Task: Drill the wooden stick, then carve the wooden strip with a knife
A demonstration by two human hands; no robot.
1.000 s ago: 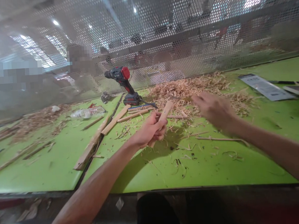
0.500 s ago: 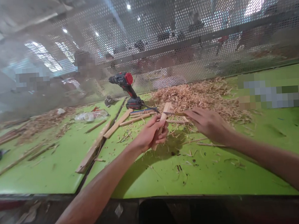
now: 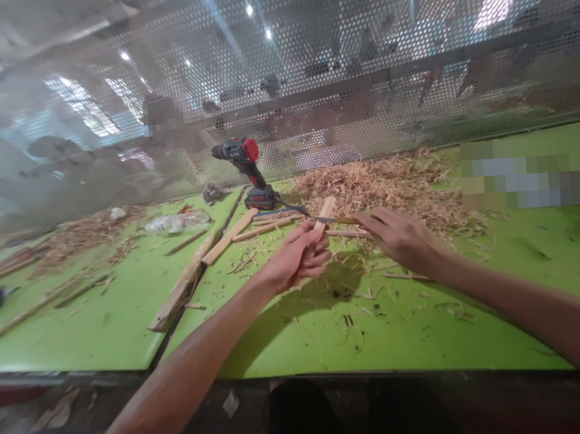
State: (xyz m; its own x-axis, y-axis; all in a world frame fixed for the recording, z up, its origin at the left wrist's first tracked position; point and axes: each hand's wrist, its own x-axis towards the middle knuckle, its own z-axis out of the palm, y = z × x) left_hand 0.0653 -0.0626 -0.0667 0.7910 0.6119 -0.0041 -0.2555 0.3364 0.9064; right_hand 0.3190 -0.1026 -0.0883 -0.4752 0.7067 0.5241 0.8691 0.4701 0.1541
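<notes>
My left hand (image 3: 300, 257) is closed around a short flat strip of pale wood (image 3: 327, 209), whose upper end sticks out above the fingers, tilted to the right. In my right hand (image 3: 394, 237) is the yellowish-brown handle of a knife (image 3: 343, 220). Its narrow grey blade lies across the wood strip, just above my left fingers. Thin curled shavings (image 3: 353, 290) are scattered on the green tabletop (image 3: 406, 341) below both hands. The lower part of the strip is mostly hidden by my left hand.
Behind my hands stands a black and red cordless drill (image 3: 248, 170), beside a large heap of wood shavings (image 3: 366, 183). Wooden sticks (image 3: 271, 228) and a longer batten (image 3: 181, 295) lie to the left, with a clear plastic bottle (image 3: 178, 222). A perforated metal screen (image 3: 312, 104) closes off the back.
The wood strip leans slightly more to the right, and the knife has shifted a little left across it. Both hands keep their hold; the view has moved slightly.
</notes>
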